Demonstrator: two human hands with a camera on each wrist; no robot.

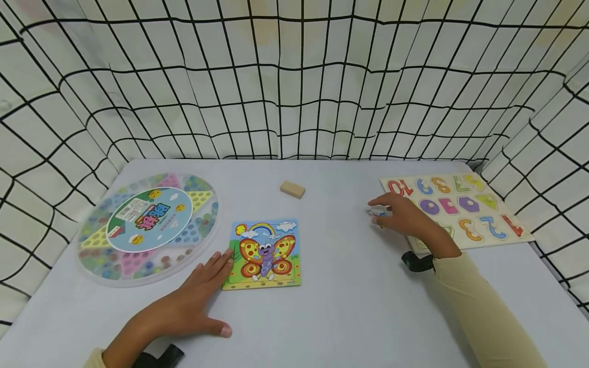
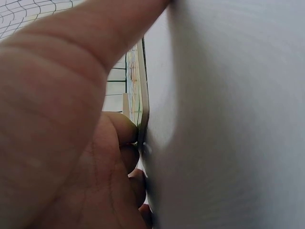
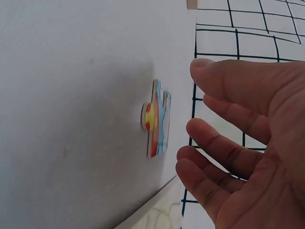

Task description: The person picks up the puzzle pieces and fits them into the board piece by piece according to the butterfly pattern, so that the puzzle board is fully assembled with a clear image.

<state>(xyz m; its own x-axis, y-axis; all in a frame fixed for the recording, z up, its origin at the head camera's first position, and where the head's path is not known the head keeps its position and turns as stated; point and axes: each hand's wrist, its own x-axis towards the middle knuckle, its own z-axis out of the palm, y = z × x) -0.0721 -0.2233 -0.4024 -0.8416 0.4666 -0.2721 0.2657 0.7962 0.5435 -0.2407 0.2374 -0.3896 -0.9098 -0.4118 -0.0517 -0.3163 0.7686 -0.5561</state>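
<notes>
A square butterfly jigsaw puzzle (image 1: 264, 255) lies flat on the white table. My left hand (image 1: 193, 299) rests beside it, with extended fingers touching its left edge and the thumb spread toward the front. In the left wrist view, the fingertips of the left hand (image 2: 95, 176) meet the board's edge. My right hand (image 1: 402, 217) hovers at the right, fingers and thumb spread around a small jigsaw piece (image 1: 378, 210). From the right wrist, that jigsaw piece (image 3: 159, 121) shows light blue, red and yellow; a gap separates it from the right hand (image 3: 243, 138).
A round marble game board (image 1: 207, 245) with a blue centre label lies at the left. Behind the puzzle sits a small wooden block (image 1: 292, 189). A number-and-shape board (image 1: 501, 204) lies at the right, partly under the right hand. Black wire mesh (image 1: 301, 87) surrounds the table.
</notes>
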